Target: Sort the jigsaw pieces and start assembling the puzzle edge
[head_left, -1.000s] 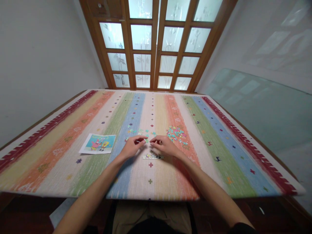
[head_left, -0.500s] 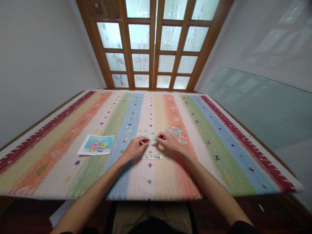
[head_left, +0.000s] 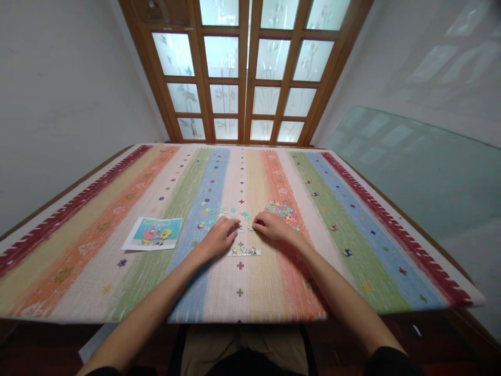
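Item: jigsaw assembly on a striped tablecloth (head_left: 352, 209), viewed from the head camera.

Left hand (head_left: 221, 237): lay knuckles-up on the cloth, fingers curled, tips at the loose teal pieces (head_left: 245, 215) in the middle. Whether it pinched a piece could not be told; the fingertips hid it.

Right hand (head_left: 274, 227): lay just beside the left, at its 3 o'clock, fingers curled inward with the tips facing the left hand's. Grip likewise not discernible.

Joined strip of puzzle pieces (head_left: 245, 251): a short assembled row, flat on the cloth at 6 o'clock of both hands, just beside the left hand and not touched by either.

Pile of loose puzzle pieces (head_left: 282, 210): mostly teal and pink, at 12 o'clock of the right hand, near it.

Scattered pieces (head_left: 209, 211): thinly spread at 12 o'clock of the left hand.

Reference picture (head_left: 154, 233): a cartoon print, flat, well apart at 9 o'clock of the left hand.

Step, as judged: sorting or trial-fitting a small piece between the two sets of fingertips, with only one short row built, so the work stood early.

Next move, as judged: would call for turning the piece to the right orientation, carrying it down to the strip at 6 o'clock, and pressing it in without shifting the row.
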`<state>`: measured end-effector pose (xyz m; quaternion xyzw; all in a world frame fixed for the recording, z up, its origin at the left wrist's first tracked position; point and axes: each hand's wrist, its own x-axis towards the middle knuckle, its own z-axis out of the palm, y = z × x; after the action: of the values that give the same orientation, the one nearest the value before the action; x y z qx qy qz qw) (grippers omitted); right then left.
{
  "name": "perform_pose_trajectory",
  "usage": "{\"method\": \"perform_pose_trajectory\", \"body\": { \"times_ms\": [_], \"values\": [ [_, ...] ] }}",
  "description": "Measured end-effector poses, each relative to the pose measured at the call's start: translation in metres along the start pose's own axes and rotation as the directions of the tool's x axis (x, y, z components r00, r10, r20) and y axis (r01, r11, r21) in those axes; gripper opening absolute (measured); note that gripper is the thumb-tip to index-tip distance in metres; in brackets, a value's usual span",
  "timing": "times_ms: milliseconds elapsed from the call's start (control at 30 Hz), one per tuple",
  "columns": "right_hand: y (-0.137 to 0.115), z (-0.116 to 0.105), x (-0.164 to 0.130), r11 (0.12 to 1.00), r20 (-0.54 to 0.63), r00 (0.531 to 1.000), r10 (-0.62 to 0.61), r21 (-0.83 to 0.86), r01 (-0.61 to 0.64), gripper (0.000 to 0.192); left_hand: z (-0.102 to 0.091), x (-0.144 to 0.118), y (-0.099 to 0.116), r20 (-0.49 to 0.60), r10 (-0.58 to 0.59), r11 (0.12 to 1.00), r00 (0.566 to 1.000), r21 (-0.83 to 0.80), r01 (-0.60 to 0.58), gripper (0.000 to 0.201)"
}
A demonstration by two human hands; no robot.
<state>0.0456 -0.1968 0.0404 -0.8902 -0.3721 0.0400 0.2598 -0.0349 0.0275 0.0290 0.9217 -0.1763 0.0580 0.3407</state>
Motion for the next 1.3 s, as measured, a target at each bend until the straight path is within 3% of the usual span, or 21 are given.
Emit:
{"method": "perform_pose_trajectory", "body": {
  "times_ms": [133, 500, 667, 800, 933, 1100, 1300],
  "values": [
    [-0.001, -0.001, -0.003, 1.0, -0.004, 1.0, -0.015, -0.005, 0.015, 0.005, -0.001, 0.002, 0.001, 0.022, 0.033, 0.999, 0.999, -0.019, -0.033, 0.033],
    [-0.006, 0.01, -0.012, 0.998, -0.073, 0.997, -0.038, -0.051, 0.034, 0.005, -0.001, 0.008, -0.003, 0.021, 0.049, 0.999, 0.999, -0.021, -0.049, 0.031],
    [-0.01, 0.01, -0.01, 0.987, -0.079, 0.996, 0.041, 0.16, -0.028, 0.001, -0.004, 0.01, -0.004, -0.01, 0.046, 0.997, 0.999, -0.068, -0.046, 0.028],
    [-0.017, 0.015, -0.004, 0.912, -0.027, 0.997, 0.07, 0.407, -0.053, 0.005, -0.006, 0.01, 0.0, -0.021, -0.001, 0.99, 1.0, -0.138, -0.002, 0.025],
    [-0.023, 0.022, 0.004, 0.859, -0.025, 0.997, 0.07, 0.509, -0.047, 0.009, -0.01, 0.011, -0.001, -0.011, -0.034, 0.976, 0.999, -0.215, 0.031, 0.018],
    [-0.027, 0.024, 0.009, 0.92, -0.064, 0.994, 0.091, 0.387, -0.06, 0.01, -0.016, 0.009, -0.01, -0.015, -0.07, 0.976, 0.997, -0.207, 0.066, 0.013],
    [-0.025, 0.016, 0.005, 0.993, -0.034, 0.999, -0.029, 0.11, 0.033, 0.009, -0.019, 0.004, -0.016, -0.02, -0.015, 0.997, 1.0, -0.075, 0.014, 0.008]
  ]
}}
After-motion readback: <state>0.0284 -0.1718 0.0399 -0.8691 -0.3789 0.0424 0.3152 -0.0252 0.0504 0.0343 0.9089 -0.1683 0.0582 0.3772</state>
